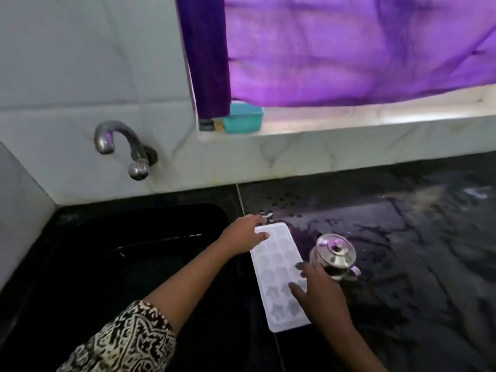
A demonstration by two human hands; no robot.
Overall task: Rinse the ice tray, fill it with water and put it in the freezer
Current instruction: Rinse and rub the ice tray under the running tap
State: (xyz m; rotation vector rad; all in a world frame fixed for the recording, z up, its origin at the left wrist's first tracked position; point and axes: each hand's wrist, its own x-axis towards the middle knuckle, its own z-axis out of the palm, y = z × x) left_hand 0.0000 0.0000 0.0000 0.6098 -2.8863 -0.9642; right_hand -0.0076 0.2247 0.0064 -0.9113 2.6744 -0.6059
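- The white ice tray (273, 264) is being kept lengthwise on the dark stone counter (418, 253), just beside the black sink (107, 264). Its open cups are being turned upward. Whether it is lying flat or is being lifted slightly cannot be told.
- The tray's far end is being gripped by the left hand (243, 233). The thumb (261, 235) is being pressed on the top face, while the other fingers are being curled past the far corner.
- The near right part of the tray is being covered by the right hand (319, 294). Its fingers are being held spread and fairly straight, with the fingertips being laid on the cups. Nothing is being clasped by it, as far as can be seen.
- A black-and-white patterned sleeve (128, 342) is being worn on the left arm.
- A small steel pot (334, 255) with a knobbed lid is being kept upright on the counter, just beside the tray's right edge and near the right hand.
- Water drops (268, 214) are being shown on the counter just beyond the tray's far end.
- A curved metal tap (118, 140) is being carried by the tiled wall above the sink. No water is being seen running from it.
- A teal container (243, 119) is being kept on the pale sill (375, 124), partly under the hanging purple curtain (349, 49).
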